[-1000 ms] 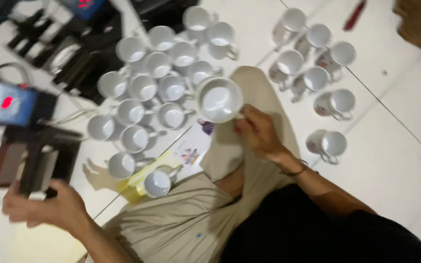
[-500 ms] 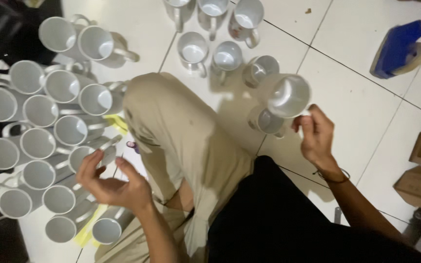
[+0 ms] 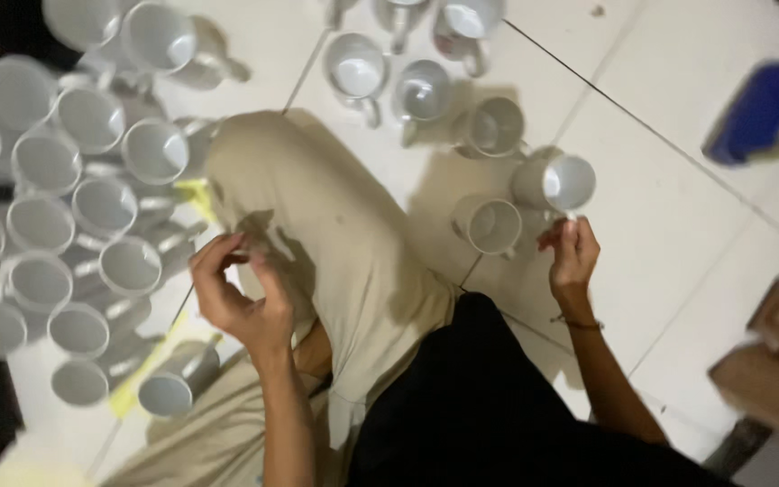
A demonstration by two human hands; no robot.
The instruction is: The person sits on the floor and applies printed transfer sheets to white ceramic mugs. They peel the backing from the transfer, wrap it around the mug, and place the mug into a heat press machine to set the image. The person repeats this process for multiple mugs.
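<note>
I sit on a white tiled floor with my beige-trousered knee raised between two groups of white mugs. My right hand pinches the handle of a white mug, which is tilted on its side low over the tiles on the right. Another white mug lies just left of it. My left hand hovers beside the knee with its fingers loosely curled and nothing in it. It is nearest to the big cluster of white mugs on the left.
Several more white mugs stand at the top centre. A blue object lies at the upper right. Brown cardboard boxes sit at the right edge. A yellow sheet lies under mugs at the lower left.
My right hand has carried the white mug from over the left cluster across my knee and lowered it to the right group. My left hand has come up from the far left to beside the knee.
</note>
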